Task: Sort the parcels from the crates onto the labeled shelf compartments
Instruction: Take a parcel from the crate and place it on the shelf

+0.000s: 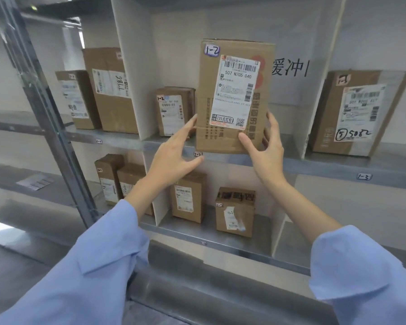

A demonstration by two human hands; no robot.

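Tall brown cardboard parcel (234, 95), handwritten "1-2" sticker, shipping label reads "507 N705 040". Right hand (267, 148) grips its bottom corner, left hand (176, 148) touches its side, fingers straight.

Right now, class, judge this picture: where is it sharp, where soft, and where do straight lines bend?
Head view: sharpest at centre, where print on the held parcel reads clearly; softer toward the edges, as on the right-hand parcel; the wide-angle lens leans the metal upright and white divider; pale glare streaks that upright.
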